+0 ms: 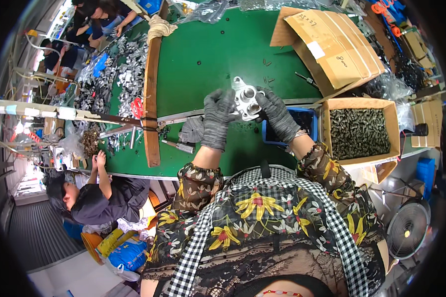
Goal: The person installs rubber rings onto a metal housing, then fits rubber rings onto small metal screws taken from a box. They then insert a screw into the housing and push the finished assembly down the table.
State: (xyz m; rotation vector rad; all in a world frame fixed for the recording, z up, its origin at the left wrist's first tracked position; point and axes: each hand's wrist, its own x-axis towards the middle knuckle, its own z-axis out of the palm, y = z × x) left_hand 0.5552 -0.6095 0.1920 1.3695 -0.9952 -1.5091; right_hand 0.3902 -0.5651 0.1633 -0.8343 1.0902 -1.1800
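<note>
Our flowery sleeves reach up to two gray gloves, left hand [217,118] and right hand [277,115], fingers curled tight on each side of the shiny metal part [246,101] between them, holding it above the green table [203,54] so we can see its holes.

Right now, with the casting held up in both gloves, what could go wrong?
1. The casting is held above the table by both hands, left and right; a slip could drop it.
2. Loose screws lie just beyond; a fall might scatter them.
3. The blue bin under the right wrist could get knocked.
</note>
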